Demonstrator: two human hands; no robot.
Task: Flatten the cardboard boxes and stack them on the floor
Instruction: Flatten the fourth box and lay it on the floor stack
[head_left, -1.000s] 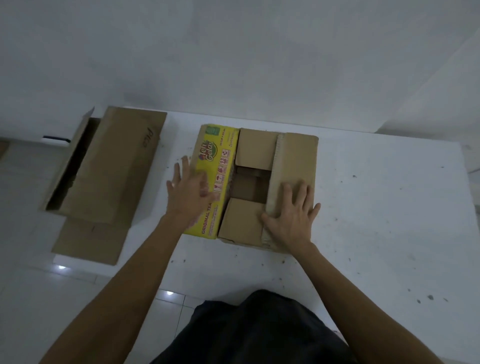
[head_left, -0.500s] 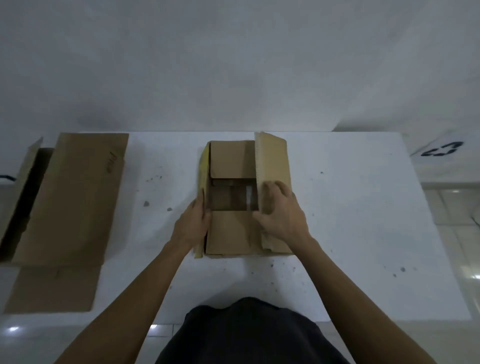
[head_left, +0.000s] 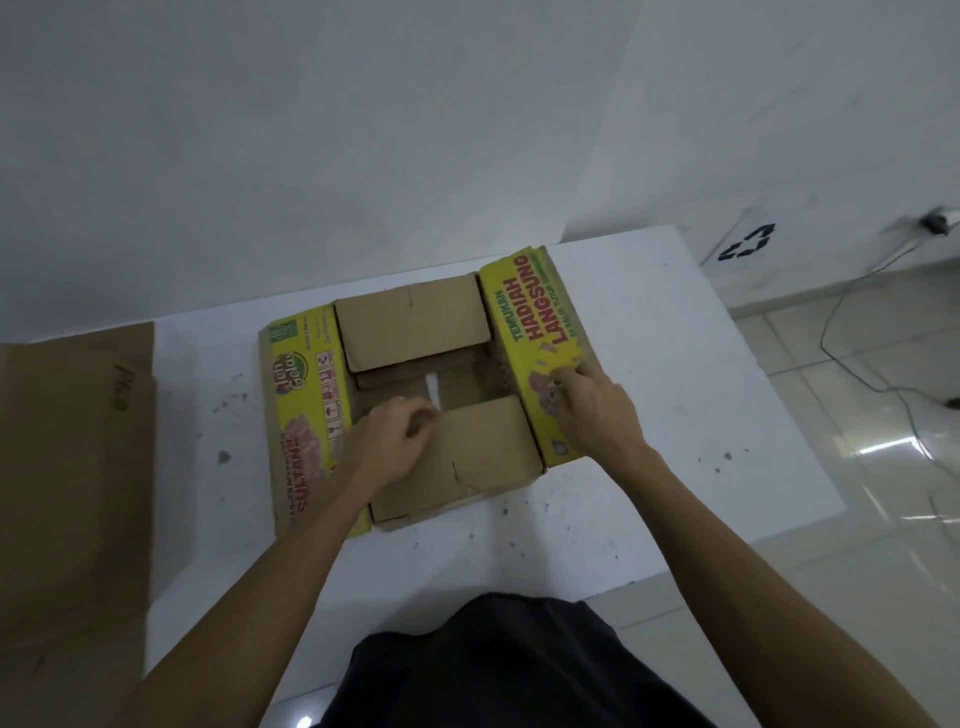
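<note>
I see both yellow printed flaps of the brown cardboard box (head_left: 415, 395) on the white worktop (head_left: 675, 395) now folded outward; left hand (head_left: 389, 447) curls at the near inner flap, right hand (head_left: 592, 410) presses fingers onto the right flap.

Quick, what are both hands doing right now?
Left hand: fingers curled at the near flap; grip cannot be told.
Right hand: open, pressing the yellow flap.

brown box (head_left: 467, 457) with yellow printed flaps (head_left: 540, 332), speckled white table (head_left: 675, 415)
</note>
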